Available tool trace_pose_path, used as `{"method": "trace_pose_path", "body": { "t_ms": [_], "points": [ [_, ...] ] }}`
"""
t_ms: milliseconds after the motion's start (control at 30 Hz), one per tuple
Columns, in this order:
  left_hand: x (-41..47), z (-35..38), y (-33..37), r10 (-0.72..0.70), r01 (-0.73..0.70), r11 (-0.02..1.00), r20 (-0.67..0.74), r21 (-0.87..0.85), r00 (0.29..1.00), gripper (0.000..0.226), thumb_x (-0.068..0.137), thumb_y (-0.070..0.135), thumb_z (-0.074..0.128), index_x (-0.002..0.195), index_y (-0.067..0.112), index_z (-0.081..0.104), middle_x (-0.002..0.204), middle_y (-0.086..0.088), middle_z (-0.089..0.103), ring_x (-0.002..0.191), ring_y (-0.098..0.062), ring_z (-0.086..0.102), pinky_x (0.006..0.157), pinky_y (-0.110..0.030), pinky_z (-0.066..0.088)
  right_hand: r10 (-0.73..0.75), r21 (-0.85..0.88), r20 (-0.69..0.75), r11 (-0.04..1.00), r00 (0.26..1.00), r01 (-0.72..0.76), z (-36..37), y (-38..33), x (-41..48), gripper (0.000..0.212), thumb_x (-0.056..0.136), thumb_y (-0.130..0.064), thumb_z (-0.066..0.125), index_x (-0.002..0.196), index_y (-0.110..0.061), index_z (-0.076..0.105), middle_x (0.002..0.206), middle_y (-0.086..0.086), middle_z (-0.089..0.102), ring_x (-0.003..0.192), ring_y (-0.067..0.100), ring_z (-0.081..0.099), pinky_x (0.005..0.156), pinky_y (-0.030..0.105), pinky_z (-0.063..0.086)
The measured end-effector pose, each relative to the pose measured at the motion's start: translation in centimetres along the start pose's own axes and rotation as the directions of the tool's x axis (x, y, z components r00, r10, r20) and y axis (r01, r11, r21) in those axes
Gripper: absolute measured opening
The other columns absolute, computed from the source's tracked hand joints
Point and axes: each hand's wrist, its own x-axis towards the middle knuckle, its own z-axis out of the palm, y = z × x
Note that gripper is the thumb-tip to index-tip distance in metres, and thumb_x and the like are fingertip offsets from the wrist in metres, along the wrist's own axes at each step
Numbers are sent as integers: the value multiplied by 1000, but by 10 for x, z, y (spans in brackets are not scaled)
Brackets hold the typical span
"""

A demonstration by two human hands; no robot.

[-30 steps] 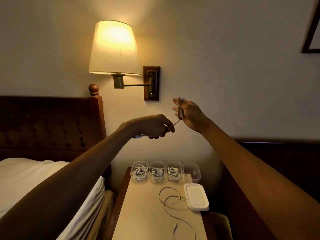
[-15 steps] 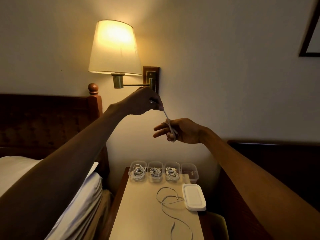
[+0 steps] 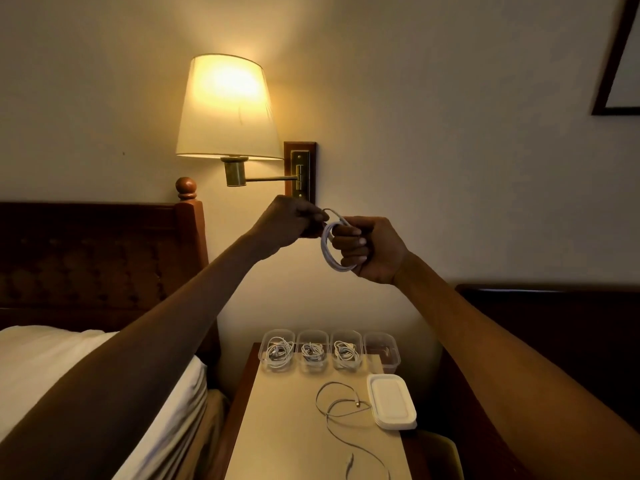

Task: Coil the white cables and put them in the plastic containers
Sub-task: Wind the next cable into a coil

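Up in front of the wall, well above the worktop (image 3: 284, 431), a white cable (image 3: 328, 252) is held between both hands. It is wound in a loop around the curled fingers (image 3: 349, 244) of the right hand (image 3: 375, 252). Its free end is pinched tight by the left hand (image 3: 291, 221), just beside the loop. Down below, four clear containers (image 3: 313, 365) are lined up along the far edge of the worktop. Coiled cables are seen in the left three; the fourth's contents cannot be made out. A loose cable (image 3: 341, 408) is sprawled beside a stack of white lids (image 3: 391, 405).
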Motion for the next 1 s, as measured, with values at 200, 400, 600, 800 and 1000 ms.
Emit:
{"method": "trace_pose_path", "body": {
  "t_ms": [200, 400, 600, 800, 1000],
  "points": [
    [-7, 0, 17, -327, 381, 802, 197, -459, 924, 15, 91, 7, 65, 104, 5, 72, 96, -11, 74, 91, -23, 73, 75, -30, 58, -96, -68, -182, 994, 979, 85, -4, -5, -9, 42, 96, -24, 35, 55, -18, 38, 47, -6, 31, 37, 6, 24, 35, 17, 23],
    [-9, 7, 16, -418, 494, 756, 265, -428, 869, 14, 92, 6, 63, 103, 6, 72, 93, -11, 74, 86, -21, 72, 68, -27, 54, -189, -146, -338, 978, 922, 147, -5, 1, -9, 41, 96, -25, 41, 56, -17, 38, 45, -5, 31, 36, 6, 25, 31, 16, 27],
    [-13, 20, 19, -444, 546, 701, 319, -458, 837, 21, 91, 6, 63, 110, 4, 69, 99, -12, 68, 90, -21, 61, 69, -29, 50, -316, -299, -428, 934, 847, 197, -6, 4, -1, 40, 97, -29, 50, 61, -16, 39, 51, -3, 30, 40, 7, 25, 35, 17, 26],
    [-12, 25, 26, -458, 566, 613, 336, -551, 823, 34, 90, 35, 65, 114, 10, 64, 102, -11, 61, 89, -22, 51, 71, -32, 46, -398, -360, -476, 902, 784, 240, -8, 3, 0, 36, 97, -28, 54, 65, -15, 42, 54, -2, 30, 44, 8, 27, 37, 18, 26],
    [-10, 27, 35, -405, 512, 762, 324, -397, 855, 47, 83, 7, 74, 124, 12, 52, 105, -15, 63, 89, -24, 60, 71, -31, 52, -454, -463, -497, 860, 740, 216, -7, 4, 7, 32, 97, -29, 54, 71, -12, 48, 54, -1, 35, 47, 10, 31, 41, 20, 30]
  ]
}}
